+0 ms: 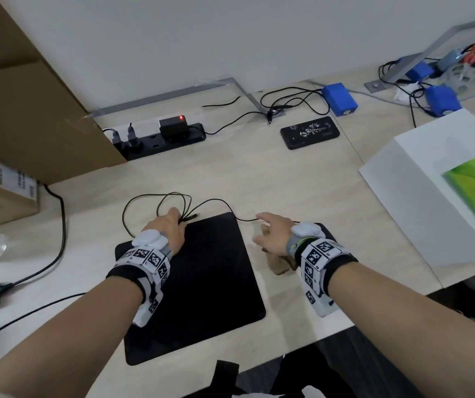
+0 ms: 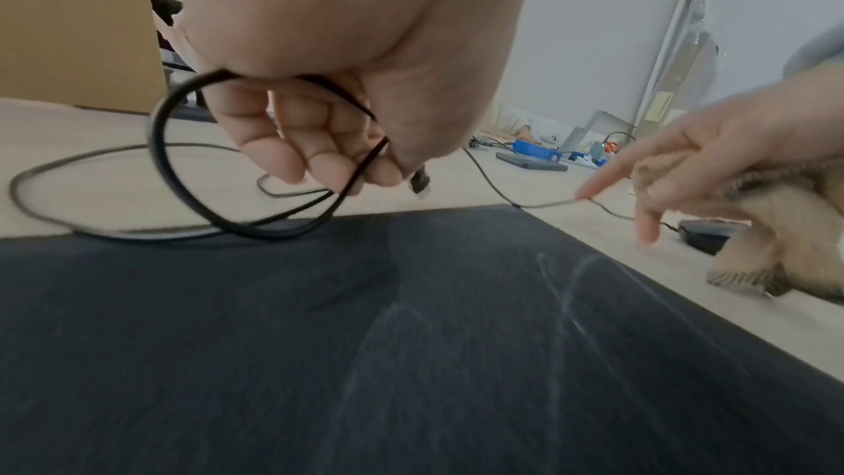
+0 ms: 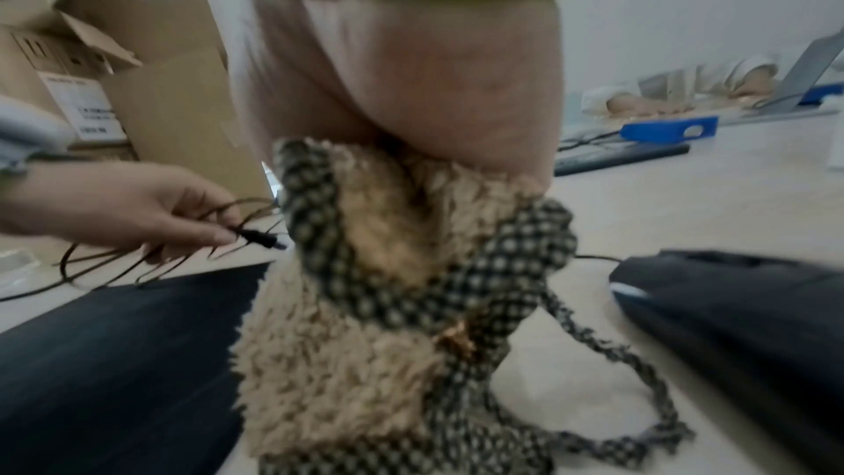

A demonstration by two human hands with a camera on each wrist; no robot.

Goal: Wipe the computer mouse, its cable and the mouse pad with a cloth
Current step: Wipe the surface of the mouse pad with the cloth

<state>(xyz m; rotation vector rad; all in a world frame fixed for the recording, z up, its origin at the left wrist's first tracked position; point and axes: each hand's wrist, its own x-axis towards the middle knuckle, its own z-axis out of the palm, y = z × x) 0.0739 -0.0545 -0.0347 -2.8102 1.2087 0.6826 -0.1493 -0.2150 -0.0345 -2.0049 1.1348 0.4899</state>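
A pale wood desk (image 1: 302,179) against a white wall: your left hand (image 1: 167,228) sits at the far left corner of the black mouse pad (image 1: 201,282), fingers curled round gathered loops of the mouse's cable (image 1: 155,201). From the head camera the grip is only a closed fist; your left wrist view shows the loops passing through the curled fingers (image 2: 292,154) and the USB plug (image 2: 420,184) hanging just past them. Your right hand (image 1: 273,237) hovers just right of the pad, forefinger out to the cable, the rest of it holding a fuzzy tan cloth (image 1: 280,265). Only the right wrist view shows the cloth's checked trim (image 3: 479,288) and the black mouse (image 3: 730,288) on the desk beside it.
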